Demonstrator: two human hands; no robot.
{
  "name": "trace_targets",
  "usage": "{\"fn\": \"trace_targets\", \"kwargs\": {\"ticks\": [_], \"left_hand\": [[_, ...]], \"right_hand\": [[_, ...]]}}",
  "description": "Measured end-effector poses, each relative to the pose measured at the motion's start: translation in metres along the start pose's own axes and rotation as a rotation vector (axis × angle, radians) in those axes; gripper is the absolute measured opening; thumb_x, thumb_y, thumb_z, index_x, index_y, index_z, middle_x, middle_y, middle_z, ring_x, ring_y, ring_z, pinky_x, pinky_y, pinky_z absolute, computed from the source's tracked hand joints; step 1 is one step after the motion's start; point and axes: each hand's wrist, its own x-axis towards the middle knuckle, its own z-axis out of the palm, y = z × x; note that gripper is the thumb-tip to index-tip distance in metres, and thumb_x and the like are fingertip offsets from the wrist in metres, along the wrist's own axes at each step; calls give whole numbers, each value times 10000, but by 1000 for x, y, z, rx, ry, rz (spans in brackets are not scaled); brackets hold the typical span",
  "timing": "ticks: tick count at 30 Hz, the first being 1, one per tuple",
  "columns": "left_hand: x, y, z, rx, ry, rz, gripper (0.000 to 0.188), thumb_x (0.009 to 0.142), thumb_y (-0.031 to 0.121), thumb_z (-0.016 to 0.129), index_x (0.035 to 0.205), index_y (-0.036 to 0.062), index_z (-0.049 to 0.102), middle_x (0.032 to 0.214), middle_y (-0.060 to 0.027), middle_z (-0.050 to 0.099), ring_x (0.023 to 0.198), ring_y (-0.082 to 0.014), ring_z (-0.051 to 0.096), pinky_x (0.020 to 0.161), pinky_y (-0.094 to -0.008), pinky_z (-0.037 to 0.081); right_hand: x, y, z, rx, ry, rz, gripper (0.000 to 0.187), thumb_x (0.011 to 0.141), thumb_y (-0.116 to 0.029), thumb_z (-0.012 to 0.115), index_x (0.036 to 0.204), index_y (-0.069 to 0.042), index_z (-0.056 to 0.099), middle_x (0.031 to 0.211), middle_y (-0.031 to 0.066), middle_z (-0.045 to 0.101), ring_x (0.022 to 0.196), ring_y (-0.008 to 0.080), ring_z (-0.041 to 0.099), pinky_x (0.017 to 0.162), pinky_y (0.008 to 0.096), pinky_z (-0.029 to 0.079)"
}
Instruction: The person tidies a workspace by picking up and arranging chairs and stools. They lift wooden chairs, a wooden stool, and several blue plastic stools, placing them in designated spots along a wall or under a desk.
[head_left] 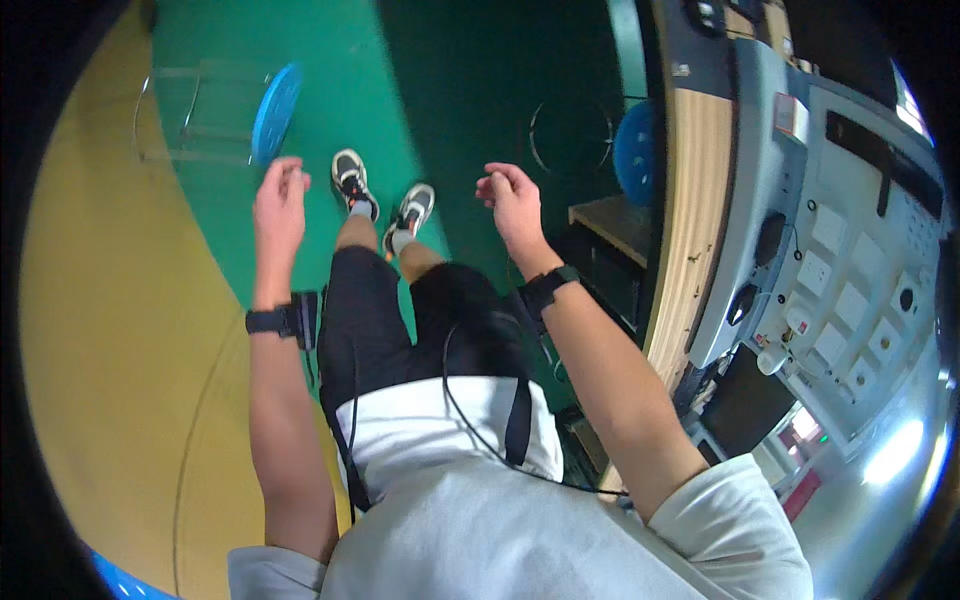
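Both my forearms reach forward with the hands held in the air, apart from each other. My left hand [280, 208] is loosely closed, its fingers curled in, and nothing shows in it. It appears just below the blue seat of a metal-legged stool [276, 112] in the picture; I cannot tell whether they touch. My right hand [512, 205] has its fingers bent inward toward the thumb, also with nothing visible in the grip. A black strap with a small device [290, 320] circles my left wrist, and another black strap [548, 288] circles the right.
My shoes [352, 180] stand on a green floor [330, 40] that meets a yellow floor area [110, 330]. Along the right runs a wood-edged workbench [690, 200] with a grey panel of sockets and fittings [850, 280]. A second blue stool [634, 152] stands against the bench.
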Motion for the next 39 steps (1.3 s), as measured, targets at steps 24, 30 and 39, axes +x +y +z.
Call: {"fn": "trace_targets", "kwargs": {"ticks": [24,30,39], "left_hand": [[-8,-139,-154,7,295,-398,294,903,155,608,1149,13,531,969,-184,656,878,-328,644,759,-416,514],[81,-211,-117,35,229,-475,463,861,195,672,1244,19,481,1151,-218,605,1041,-369,605,859,-440,502],[211,-304,-9,346,94,-143,656,792,141,725,1362,33,420,1376,-213,446,1265,-386,435,1085,-473,350]], "right_hand": [[135,-27,244,-619,-375,-186,271,921,-148,512,1099,33,609,918,94,666,837,171,628,769,296,491],[255,-5,300,-917,-363,-203,303,890,-150,555,1154,-8,601,1008,177,670,949,306,648,839,365,499],[430,81,377,-1139,-596,-601,728,729,-27,651,1400,-75,369,1372,256,444,1263,431,433,1049,461,393]]}}
